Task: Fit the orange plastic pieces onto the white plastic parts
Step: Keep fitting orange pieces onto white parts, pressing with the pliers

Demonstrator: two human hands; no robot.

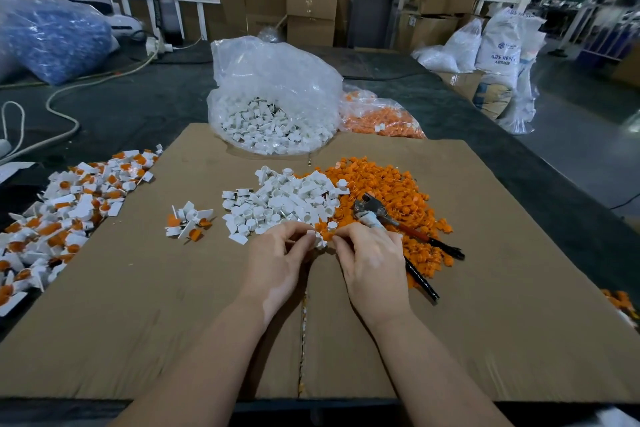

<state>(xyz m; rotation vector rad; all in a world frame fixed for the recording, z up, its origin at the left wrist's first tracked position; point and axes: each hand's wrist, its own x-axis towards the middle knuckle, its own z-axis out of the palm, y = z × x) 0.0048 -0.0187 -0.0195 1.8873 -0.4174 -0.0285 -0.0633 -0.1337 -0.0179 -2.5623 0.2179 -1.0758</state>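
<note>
Head view, read from left to right: finished parts (62, 215), white with orange already fitted, lie heaped at the left edge of the frame, partly on the brown cardboard (145, 315) that covers the counter (114, 104). A smaller cluster of finished parts (188, 222) sits just left of centre. At centre is the loose pile of white parts (284, 198), and behind it, toward the top of the frame, a clear bag of more white parts (273, 128).

Low in the centre, the left hand (277, 260) has its fingers curled, pinching a white part (319, 242) at the near edge of the pile. The right hand (372, 258) meets it fingertip to fingertip, pinching what looks like an orange piece (327, 235); the fingers hide whether it is seated.

To do this step well, I judge that the left hand should keep the white part's socket facing the right hand, that the orange piece should go in square rather than tilted, and that the thumb should press until it sits flush.

Right of the hands spreads the pile of orange pieces (384, 184), with pliers (408, 236) lying across it, clear of the work.
</note>
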